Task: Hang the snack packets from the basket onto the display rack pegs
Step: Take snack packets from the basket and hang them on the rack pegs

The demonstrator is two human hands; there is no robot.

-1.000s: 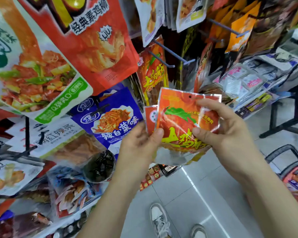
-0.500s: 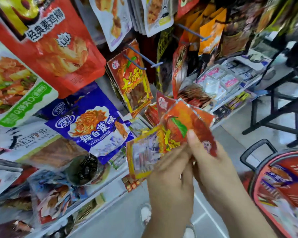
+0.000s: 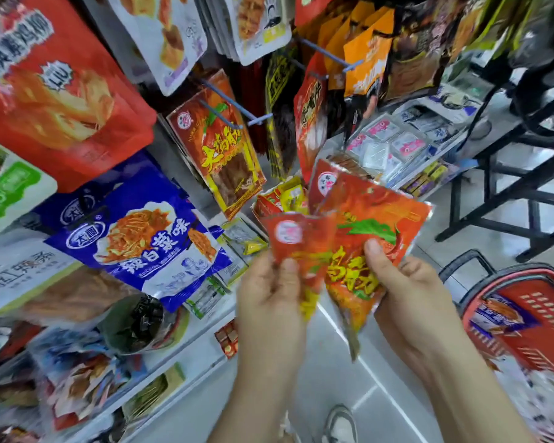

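Bright, even light is filling the scene, the floor at the far right is glaring, and motion blur is smearing the basket and the curved edges.

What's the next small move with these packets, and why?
Probably raise the packet in the right hand to the blue peg: matching packets hang there, its tip is free; the left hand grips a second packet.

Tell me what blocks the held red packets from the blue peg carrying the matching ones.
Nothing visible does. The left hand and right hand hold the red packets below-right of the blue peg, whose tip juts free before the matching packets.
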